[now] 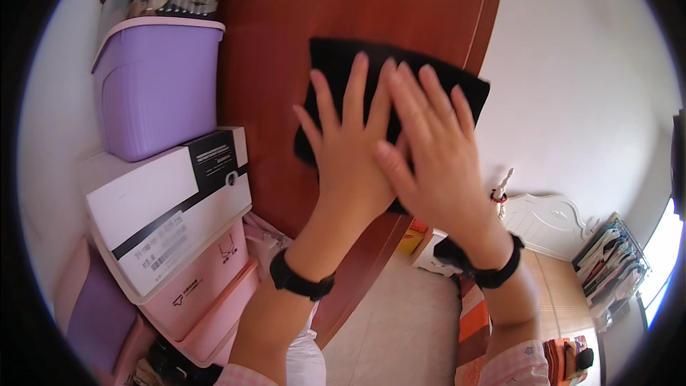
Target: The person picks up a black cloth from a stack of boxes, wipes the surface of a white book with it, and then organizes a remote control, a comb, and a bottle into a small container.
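A folded black cloth lies on a reddish-brown wooden surface. My left hand rests flat on it with the fingers spread. Beside it, my right hand also lies on the cloth, fingers stretched out, its thumb and index side overlapping the edge of the left hand. Much of the cloth's middle is hidden under both hands, so I cannot tell what kind of piece it is. Neither hand grips anything. Each wrist wears a black band.
On the left stand a purple bin, a white box with a black panel, and pink storage drawers. To the right are a white carved headboard, a bed surface and a rack of hanging clothes.
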The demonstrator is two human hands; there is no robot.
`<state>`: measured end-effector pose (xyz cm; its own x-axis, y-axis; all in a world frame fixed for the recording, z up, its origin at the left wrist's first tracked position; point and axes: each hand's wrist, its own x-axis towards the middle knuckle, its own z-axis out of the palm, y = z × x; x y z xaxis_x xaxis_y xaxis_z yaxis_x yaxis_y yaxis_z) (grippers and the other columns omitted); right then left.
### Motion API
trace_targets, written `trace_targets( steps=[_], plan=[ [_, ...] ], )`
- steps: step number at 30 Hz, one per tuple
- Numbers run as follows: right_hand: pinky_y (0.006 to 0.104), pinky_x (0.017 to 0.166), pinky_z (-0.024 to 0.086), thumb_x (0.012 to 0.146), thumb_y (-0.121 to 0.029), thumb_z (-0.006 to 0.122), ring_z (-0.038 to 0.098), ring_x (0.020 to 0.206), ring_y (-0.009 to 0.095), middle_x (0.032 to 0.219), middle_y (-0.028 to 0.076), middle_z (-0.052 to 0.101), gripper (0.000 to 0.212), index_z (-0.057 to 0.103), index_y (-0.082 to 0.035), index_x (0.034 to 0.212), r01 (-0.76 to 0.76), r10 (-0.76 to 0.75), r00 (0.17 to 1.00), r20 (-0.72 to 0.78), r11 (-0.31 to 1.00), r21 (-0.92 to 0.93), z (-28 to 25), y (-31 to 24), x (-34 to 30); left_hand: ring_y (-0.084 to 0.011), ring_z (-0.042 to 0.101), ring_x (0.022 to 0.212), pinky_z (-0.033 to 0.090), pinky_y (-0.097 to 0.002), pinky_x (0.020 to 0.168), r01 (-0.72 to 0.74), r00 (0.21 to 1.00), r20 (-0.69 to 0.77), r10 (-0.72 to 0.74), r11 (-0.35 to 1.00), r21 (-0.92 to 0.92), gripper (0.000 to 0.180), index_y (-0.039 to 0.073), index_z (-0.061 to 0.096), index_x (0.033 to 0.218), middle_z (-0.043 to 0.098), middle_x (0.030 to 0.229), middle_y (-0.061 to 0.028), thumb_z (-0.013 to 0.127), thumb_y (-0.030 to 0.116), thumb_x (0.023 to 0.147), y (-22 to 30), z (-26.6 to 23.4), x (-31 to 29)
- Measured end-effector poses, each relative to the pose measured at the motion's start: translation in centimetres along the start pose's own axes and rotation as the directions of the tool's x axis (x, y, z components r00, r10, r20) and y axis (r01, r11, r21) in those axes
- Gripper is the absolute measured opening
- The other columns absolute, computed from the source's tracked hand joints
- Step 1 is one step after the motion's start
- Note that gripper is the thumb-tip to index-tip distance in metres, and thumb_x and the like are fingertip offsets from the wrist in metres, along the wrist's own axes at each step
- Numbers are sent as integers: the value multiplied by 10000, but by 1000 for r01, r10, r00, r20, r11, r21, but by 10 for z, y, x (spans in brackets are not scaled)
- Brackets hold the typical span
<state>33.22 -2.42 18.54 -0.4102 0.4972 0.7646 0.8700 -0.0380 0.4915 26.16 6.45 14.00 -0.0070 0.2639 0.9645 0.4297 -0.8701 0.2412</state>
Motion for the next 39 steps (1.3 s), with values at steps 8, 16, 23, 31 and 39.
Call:
trace_targets(
  steps=[8,16,23,31,39],
  plan=[
    [496,1087,132,847,-351,501,274,1346,292,1439,117,349,646,342,-35,1388,-86,23,960,281,972,217,30,-36,-133,-525,221,1290,190,-644,1016,79,965,247,-91,995,55,570,65,383,1368,241,1439,-257,448,332,869,15,14,-146],
    [529,1079,137,817,-259,549,199,1334,461,1426,243,297,639,355,10,1362,30,48,967,-252,954,297,11,45,-13,-511,230,1292,254,-583,1019,-178,982,-57,178,984,21,605,41,334,1385,225,1446,-262,465,351,882,36,10,19],
    [601,1075,53,818,-360,519,94,1370,440,1449,230,261,685,352,11,1368,-65,38,997,72,902,427,66,-17,-139,-571,271,1245,314,-608,955,-94,984,158,81,993,76,600,-29,408,1306,219,1415,-337,477,370,863,9,23,-131],
    [605,1051,90,804,-371,547,225,1361,364,1439,200,307,700,366,1,1368,-86,85,996,14,973,216,19,-2,-59,-571,203,1274,277,-624,978,-114,983,133,124,991,-76,668,-34,319,1365,177,1427,-335,507,356,857,9,12,-54],
    [635,1008,175,825,-350,551,259,1344,370,1400,254,331,683,359,55,1340,-100,83,959,270,994,48,24,-46,-99,-528,250,1281,260,-576,1027,-47,990,132,57,996,-77,577,-18,356,1357,224,1432,-298,456,275,870,-8,11,-112]
  ],
)
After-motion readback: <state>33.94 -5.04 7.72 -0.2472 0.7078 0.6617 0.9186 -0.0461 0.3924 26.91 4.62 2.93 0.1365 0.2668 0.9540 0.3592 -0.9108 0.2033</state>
